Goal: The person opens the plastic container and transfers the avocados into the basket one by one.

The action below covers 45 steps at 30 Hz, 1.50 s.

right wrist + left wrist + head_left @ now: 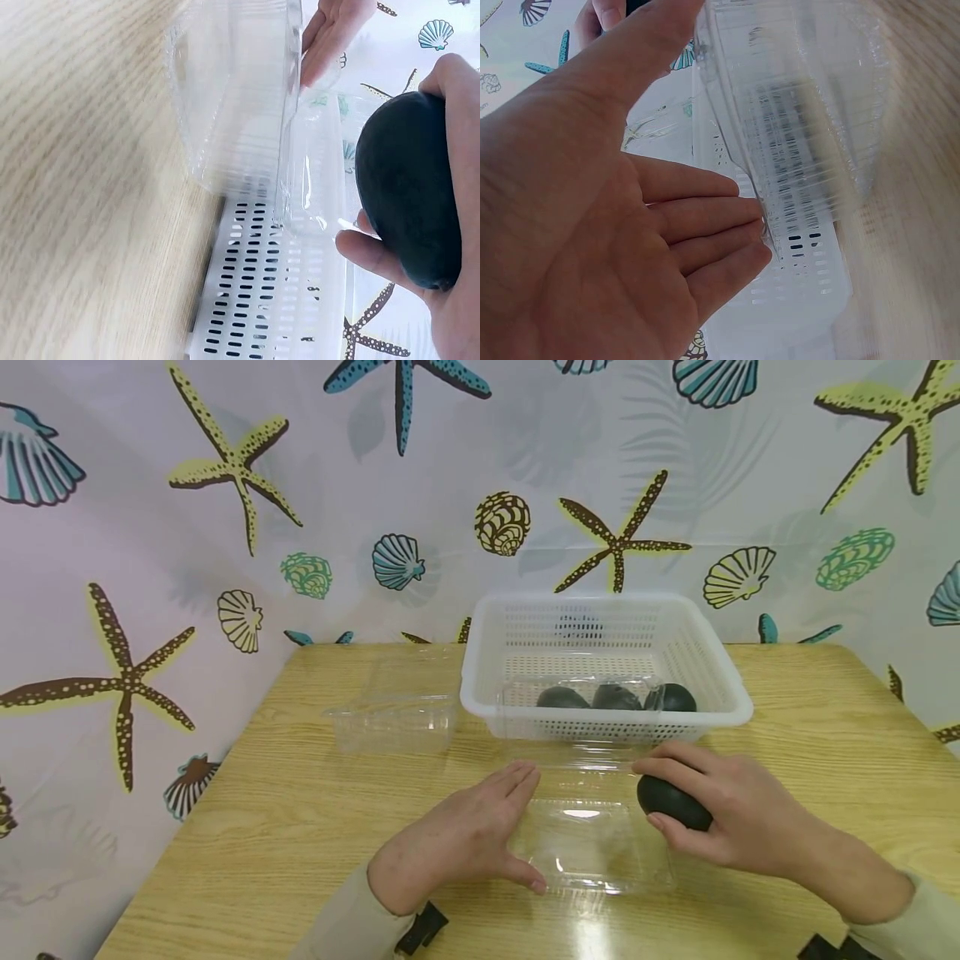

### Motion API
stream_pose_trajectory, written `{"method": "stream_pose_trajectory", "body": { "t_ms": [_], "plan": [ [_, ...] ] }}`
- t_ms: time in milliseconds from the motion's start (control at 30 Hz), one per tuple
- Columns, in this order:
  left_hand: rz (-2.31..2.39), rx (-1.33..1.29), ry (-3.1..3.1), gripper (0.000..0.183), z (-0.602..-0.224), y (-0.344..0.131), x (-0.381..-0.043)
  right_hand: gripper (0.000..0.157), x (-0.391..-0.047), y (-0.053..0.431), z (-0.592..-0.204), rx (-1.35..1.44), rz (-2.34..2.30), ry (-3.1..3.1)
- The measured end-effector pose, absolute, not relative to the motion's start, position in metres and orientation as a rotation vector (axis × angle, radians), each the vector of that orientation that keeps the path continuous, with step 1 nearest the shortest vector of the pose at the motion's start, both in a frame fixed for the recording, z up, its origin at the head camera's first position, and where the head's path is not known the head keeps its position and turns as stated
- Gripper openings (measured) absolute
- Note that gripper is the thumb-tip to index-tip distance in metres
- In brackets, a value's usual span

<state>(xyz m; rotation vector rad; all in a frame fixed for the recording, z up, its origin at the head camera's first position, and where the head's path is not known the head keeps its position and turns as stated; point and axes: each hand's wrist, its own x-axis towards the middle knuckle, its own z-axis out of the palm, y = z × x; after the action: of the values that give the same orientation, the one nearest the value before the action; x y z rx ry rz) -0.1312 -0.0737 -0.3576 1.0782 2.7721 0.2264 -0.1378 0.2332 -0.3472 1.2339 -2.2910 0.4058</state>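
Note:
My right hand (738,810) grips a dark avocado (673,802) just above the right side of a clear plastic clamshell box (585,847). In the right wrist view, the smooth dark avocado (409,191) lies between thumb and fingers. The box stands with its lid raised at the back, against the front of a white basket. At the box's left side is my left hand (468,831), fingers extended and thumb spread. Its fingertips touch the clear rim (757,195) in the left wrist view. Inside the box I see nothing.
Behind the box stands the white perforated basket (607,727), with three dark avocados (617,697) showing through the raised lid and over the rim. Another clear clamshell box (393,727) sits open to the left. A patterned cloth (450,485) hangs behind the wooden table (247,827).

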Motion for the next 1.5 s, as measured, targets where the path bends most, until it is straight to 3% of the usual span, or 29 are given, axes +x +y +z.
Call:
{"method": "stream_pose_trajectory", "body": {
  "t_ms": [367, 833, 1067, 1200, 1333, 1500],
  "plan": [
    [0.227, 1.09, 2.777, 0.121, -0.358, -0.074, -0.131, 0.034, -0.142, 0.246, -0.342, 1.11, 0.345, -2.265],
    [0.231, 1.071, 2.761, 0.12, -0.357, -0.073, -0.133, 0.054, -0.158, 0.268, -0.331, 0.844, 0.3, -2.242],
    [0.245, 1.055, 2.751, 0.121, -0.357, -0.073, -0.132, 0.072, -0.168, 0.272, -0.329, 0.755, 0.295, -2.294],
    [0.248, 1.056, 2.75, 0.121, -0.357, -0.073, -0.131, 0.074, -0.172, 0.274, -0.329, 0.728, 0.302, -2.326],
    [0.251, 1.044, 2.747, 0.121, -0.357, -0.073, -0.131, 0.066, -0.174, 0.274, -0.326, 0.677, 0.314, -2.38],
    [0.248, 1.041, 2.75, 0.121, -0.357, -0.073, -0.131, 0.075, -0.176, 0.273, -0.323, 0.567, 0.365, -2.48]
  ]
}}
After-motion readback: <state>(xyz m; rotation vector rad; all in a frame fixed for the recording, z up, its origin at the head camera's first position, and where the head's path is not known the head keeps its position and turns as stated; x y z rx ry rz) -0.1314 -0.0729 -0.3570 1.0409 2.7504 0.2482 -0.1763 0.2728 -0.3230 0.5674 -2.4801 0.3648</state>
